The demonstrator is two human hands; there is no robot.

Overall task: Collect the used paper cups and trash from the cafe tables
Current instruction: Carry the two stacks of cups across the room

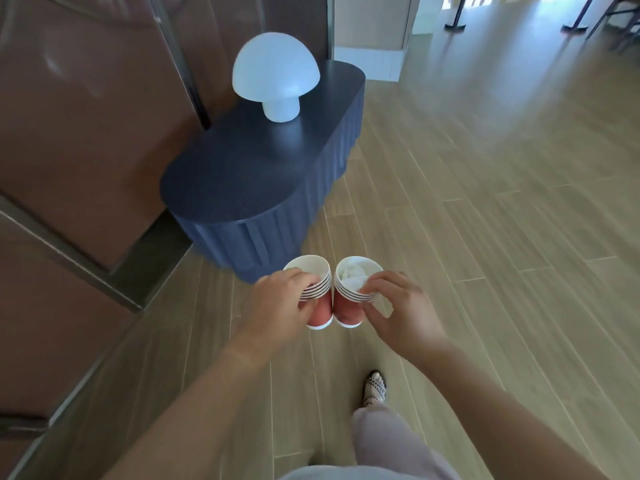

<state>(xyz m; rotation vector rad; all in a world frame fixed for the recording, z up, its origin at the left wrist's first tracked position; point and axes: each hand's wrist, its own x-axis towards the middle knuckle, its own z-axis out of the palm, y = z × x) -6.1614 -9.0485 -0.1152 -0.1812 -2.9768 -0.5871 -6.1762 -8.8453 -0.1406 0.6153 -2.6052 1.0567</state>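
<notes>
Here, both hands carry cup stacks at waist height above the wood floor (485,202). Left hand (277,303): fingers clamped round a stack of red paper cups (317,292). Right hand (398,306): fingers clamped on a second stack (353,292), crumpled white paper (353,273) inside the top cup. Stacks side by side, touching. Ahead, dark blue counter (242,174) bearing a white mushroom lamp (275,74).
</notes>
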